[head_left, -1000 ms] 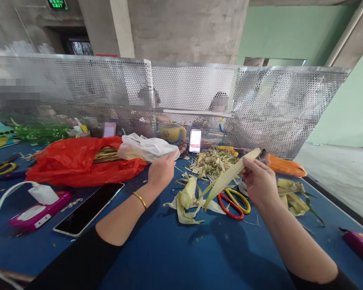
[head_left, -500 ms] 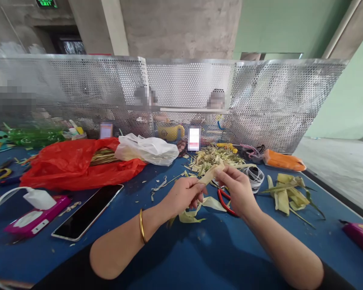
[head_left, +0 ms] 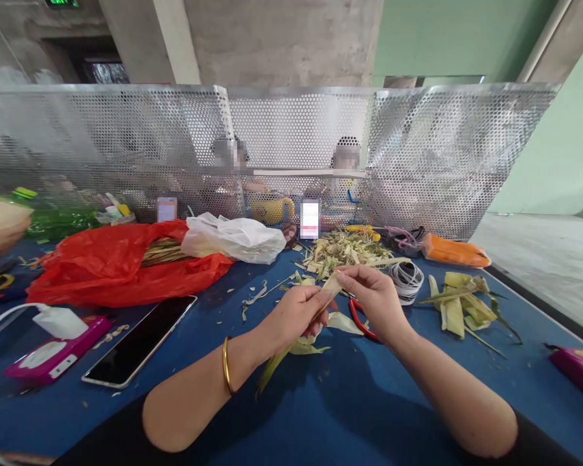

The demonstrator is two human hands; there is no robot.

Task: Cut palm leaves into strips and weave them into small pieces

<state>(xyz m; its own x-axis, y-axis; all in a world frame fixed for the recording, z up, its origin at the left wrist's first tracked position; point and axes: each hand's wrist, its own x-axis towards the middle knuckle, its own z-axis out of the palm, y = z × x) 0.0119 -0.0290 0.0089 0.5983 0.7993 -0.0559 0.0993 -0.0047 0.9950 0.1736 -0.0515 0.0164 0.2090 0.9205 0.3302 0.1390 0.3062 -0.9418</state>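
A pale strip of dried husk point(head_left: 331, 285) stretches between my two hands over the blue table. My left hand point(head_left: 295, 315), with a gold bangle at the wrist, is closed round its lower part, thumb on top. The fingertips of my right hand point(head_left: 376, 296) pinch the strip's upper end. More husk point(head_left: 307, 348) lies or hangs under my left hand, its green end point(head_left: 272, 370) pointing toward me. Red handles of a tool point(head_left: 358, 318) show beside my right hand; its working end is mostly hidden. Beyond is a heap of shredded husk point(head_left: 347, 251).
Right of my hands are a coil of grey-white cord point(head_left: 407, 283), loose husk pieces point(head_left: 454, 307) and an orange packet point(head_left: 454, 251). At left lie a phone point(head_left: 140, 340), a purple power strip point(head_left: 58, 349) and a red plastic bag point(head_left: 92, 259). A perforated metal screen point(head_left: 296, 123) stands behind.
My hands have drawn closer together, and less of the strip shows between them. A green husk end now sticks out below my left wrist. Another person's hand with something pale appears at the left edge.
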